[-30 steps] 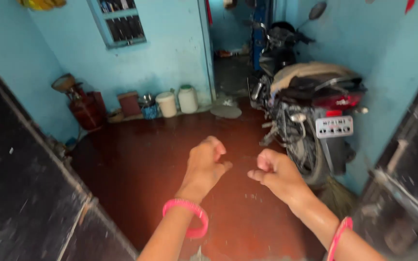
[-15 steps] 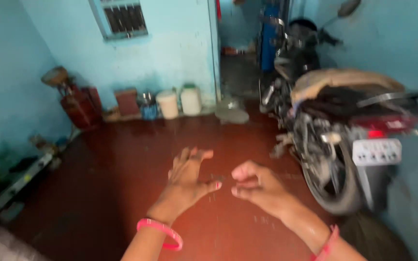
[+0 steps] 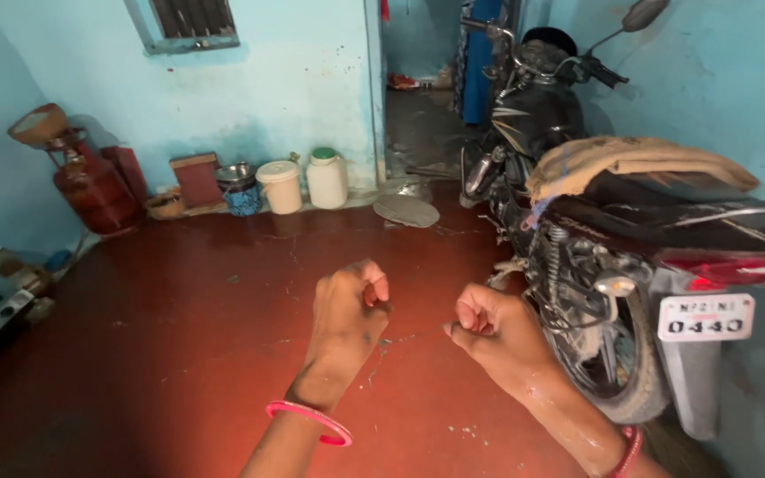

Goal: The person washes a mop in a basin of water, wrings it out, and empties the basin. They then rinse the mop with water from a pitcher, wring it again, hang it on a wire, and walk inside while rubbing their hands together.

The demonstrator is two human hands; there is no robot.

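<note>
The left hand point(image 3: 347, 305) has curled shut; both hands, right hand point(image 3: 493, 332) too, are empty fists beside one motorcycle point(image 3: 595, 221).

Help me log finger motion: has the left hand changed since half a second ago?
Yes. The left hand, fingers spread earlier, is now curled into a fist, above the red floor, left of the motorcycle's rear wheel.

Left hand: my left hand point(image 3: 348, 312) is curled into a fist above the red floor point(image 3: 179, 336), a pink bangle point(image 3: 309, 420) on the wrist.
Right hand: my right hand point(image 3: 495, 334) is also fisted, just beside the left, maybe pinching something thin.
At 3 o'clock: a parked motorcycle point(image 3: 604, 221).
At 11 o'clock: two white tubs point(image 3: 303, 183) against the blue wall; a red gas cylinder point(image 3: 90, 186) farther left.
</note>
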